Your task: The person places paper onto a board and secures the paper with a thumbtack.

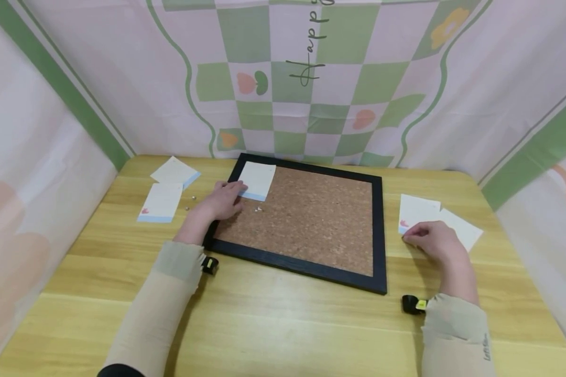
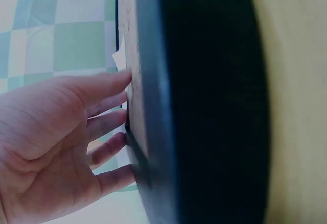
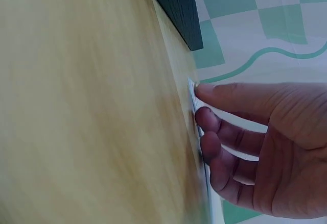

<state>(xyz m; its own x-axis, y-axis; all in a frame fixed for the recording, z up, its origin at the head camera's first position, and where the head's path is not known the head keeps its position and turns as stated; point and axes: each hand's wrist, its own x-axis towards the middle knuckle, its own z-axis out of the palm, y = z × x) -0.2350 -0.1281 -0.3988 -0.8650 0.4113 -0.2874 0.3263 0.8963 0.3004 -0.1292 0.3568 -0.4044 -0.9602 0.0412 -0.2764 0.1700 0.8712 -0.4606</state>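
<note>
A cork board (image 1: 325, 220) in a black frame (image 1: 379, 230) lies on the table, a white card (image 1: 260, 178) with a blue strip at its upper left. My left hand (image 1: 224, 200) rests over the frame's left side, fingertips on the card's edge and the board; the left wrist view shows those fingers (image 2: 110, 122) spread and fairly straight. Low on another white card (image 1: 418, 207), right of the board, my right hand (image 1: 436, 238) touches the lower edge. In the right wrist view its thumb (image 3: 230, 97) meets the card's corner, other fingers loosely bent, with a gap between.
A second card (image 1: 462, 229) lies partly under my right hand. Two more cards, one upper (image 1: 173, 170) and one lower (image 1: 160, 201), overlap at the table's left. Small silver pins (image 1: 259, 209) sit on the cork, and a silver piece (image 1: 194, 198) lies near the left cards.
</note>
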